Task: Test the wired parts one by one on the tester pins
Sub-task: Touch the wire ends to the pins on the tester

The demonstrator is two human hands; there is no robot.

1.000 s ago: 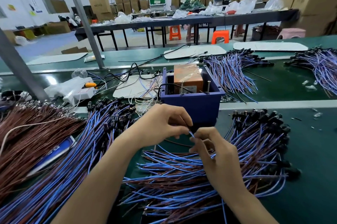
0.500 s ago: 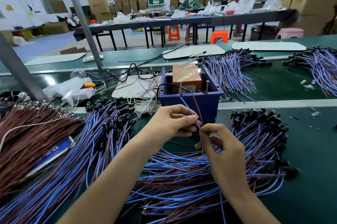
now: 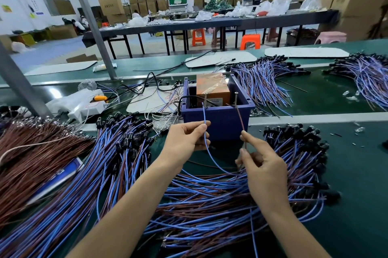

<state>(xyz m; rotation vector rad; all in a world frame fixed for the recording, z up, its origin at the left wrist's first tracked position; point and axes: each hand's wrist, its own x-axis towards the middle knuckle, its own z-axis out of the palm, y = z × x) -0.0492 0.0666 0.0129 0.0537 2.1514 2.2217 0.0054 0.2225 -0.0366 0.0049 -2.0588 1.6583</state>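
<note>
Green desk (image 3: pixel 346 173) w/ heaps of blue/brown wired parts (image 3: pixel 210 205); purple tester box (image 3: pixel 216 119) behind hands, two upright pins: left pin (image 3: pixel 205 100), right pin (image 3: pixel 236 98). Left hand (image 3: pixel 184 140), fingers pinched on blue lead (image 3: pixel 204 115), tip just beside left pin. Right hand (image 3: pixel 264 169), fingers pinched on brown lead (image 3: pixel 240 117), tip near right pin. Risk: thin leads flex, so a tip may slip off its pin = false fail; part's body lies buried in heap, may snag. Both forearms reach fwd, wrists raised.
</note>
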